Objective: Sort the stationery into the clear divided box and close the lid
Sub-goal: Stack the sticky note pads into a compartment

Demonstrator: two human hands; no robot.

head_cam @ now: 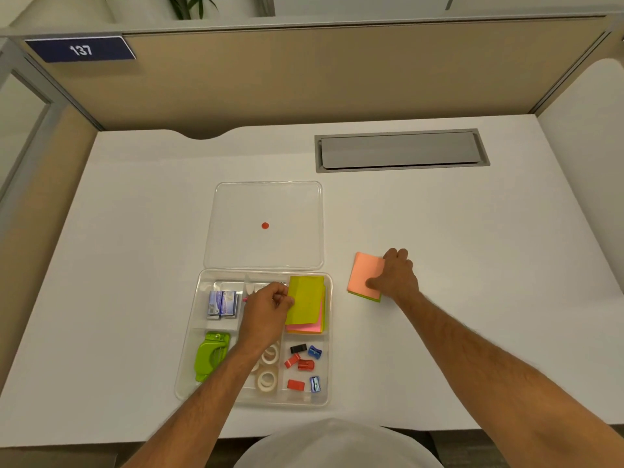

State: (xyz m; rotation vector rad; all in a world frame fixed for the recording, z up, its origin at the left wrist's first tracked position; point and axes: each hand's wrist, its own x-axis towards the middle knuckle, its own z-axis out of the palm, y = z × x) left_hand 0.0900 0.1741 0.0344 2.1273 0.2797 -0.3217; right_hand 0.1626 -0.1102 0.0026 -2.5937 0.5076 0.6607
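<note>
While the last loose sticky-note pad [366,276], salmon on top with a green layer under it, lies flat on the white desk [472,248] at the right of centre in the frame, it sits well apart from the clear divided box [189,366] and to the right of it. Its longer side runs roughly up and down the frame, a little tilted. The right hand [396,276] is already on it, with the thumb pressed on the top sheet and the fingers curled over its right edge, so this hand is clearly the nearer one. I judge that the coming move must go leftward, toward the upper right compartment of the box, where a yellow-green pad [305,304] lies on other coloured pads. The left hand [268,305] is there, fingers curled, seeming to pinch the left edge of this yellow-green pad. The hinged lid [266,204] lies open, flat on the desk above the box.
</note>
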